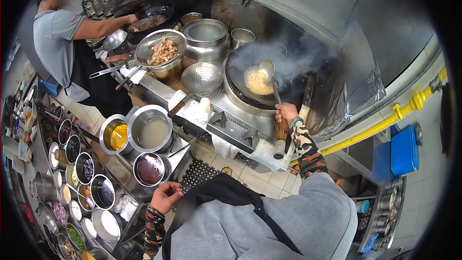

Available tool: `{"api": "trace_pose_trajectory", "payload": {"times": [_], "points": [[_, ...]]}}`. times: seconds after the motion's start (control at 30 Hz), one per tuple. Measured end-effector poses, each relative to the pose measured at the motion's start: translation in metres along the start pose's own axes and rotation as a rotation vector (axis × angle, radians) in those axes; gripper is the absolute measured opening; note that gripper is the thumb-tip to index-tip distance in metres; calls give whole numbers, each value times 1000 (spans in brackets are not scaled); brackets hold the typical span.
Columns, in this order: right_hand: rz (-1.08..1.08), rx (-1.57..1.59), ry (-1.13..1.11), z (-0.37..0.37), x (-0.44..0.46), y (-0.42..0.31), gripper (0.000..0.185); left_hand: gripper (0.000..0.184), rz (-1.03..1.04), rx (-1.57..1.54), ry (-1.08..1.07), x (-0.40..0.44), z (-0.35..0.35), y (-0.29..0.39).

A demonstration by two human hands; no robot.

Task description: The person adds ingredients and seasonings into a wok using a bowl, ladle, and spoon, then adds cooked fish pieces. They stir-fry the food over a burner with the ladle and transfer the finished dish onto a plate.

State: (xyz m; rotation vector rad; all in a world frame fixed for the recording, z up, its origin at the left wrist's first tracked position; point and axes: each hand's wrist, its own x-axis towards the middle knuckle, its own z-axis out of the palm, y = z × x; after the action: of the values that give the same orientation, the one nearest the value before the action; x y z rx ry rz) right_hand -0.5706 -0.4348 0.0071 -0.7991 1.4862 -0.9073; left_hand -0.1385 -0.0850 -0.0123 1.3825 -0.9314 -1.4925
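My right hand (287, 112) is closed around the handle of a metal ladle (267, 69), whose bowl is in a steaming wok (236, 70). Pale, bubbling food (257, 82) lies in the wok under the ladle. Empty of anything visible, my left hand (166, 196) hangs with its fingers curled but apart, near a bowl of dark red sauce (149, 169). Behind that bowl are a bowl of cloudy liquid (151, 129) and a bowl of yellow oil (117, 136).
A strainer of browned pieces (163, 50) rests over a pot left of the wok, beside a perforated ladle (201, 78). A co-worker (62, 43) stands at upper left. Ingredient bowls (103, 191) fill the lower left counter. A yellow pipe (380, 123) runs along the right.
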Motion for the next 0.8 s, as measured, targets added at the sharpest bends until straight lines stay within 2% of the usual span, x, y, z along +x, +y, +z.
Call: {"api": "trace_pose_trajectory", "payload": {"times": [0.07, 0.13, 0.2, 0.27, 0.33, 0.43, 0.5, 0.6, 0.67, 0.7, 0.77, 0.8], "points": [[-20, -46, -27, 3, -1, -3, 15, 27, -22, 22, -17, -1, -1, -1], [197, 213, -127, 1, 15, 0, 18, 27, -4, 19, -16, -2, 0, 1], [223, 172, -115, 4, 16, 3, 17, 27, 14, 17, -17, -3, 0, 3], [-49, -97, -37, 14, 6, 1, 12, 27, 19, 33, 11, -6, 1, 5], [86, 127, -91, 7, 1, -4, 10, 26, 0, -9, 22, -7, -2, -2], [190, 159, -119, -3, 4, 0, 9, 27, -38, -59, 10, -11, -2, -7], [-138, -297, -107, -7, 10, 5, 9, 27, -40, -75, 9, -12, -4, -7], [-170, -399, -23, -13, -27, -15, 6, 27, -63, -109, 24, -20, -7, -4], [36, -39, -170, -41, -24, -18, 13, 27, -50, -41, 80, -28, -11, 6], [47, -49, -189, -41, -18, -4, 13, 26, -32, -63, 79, -31, -14, 9], [-819, -1066, 325, -31, 6, 42, 29, 26, -21, -92, 63, -36, -25, 5], [-715, -936, 256, -22, -1, 46, 36, 25, 1, -120, 42, -44, -31, 3]]}}
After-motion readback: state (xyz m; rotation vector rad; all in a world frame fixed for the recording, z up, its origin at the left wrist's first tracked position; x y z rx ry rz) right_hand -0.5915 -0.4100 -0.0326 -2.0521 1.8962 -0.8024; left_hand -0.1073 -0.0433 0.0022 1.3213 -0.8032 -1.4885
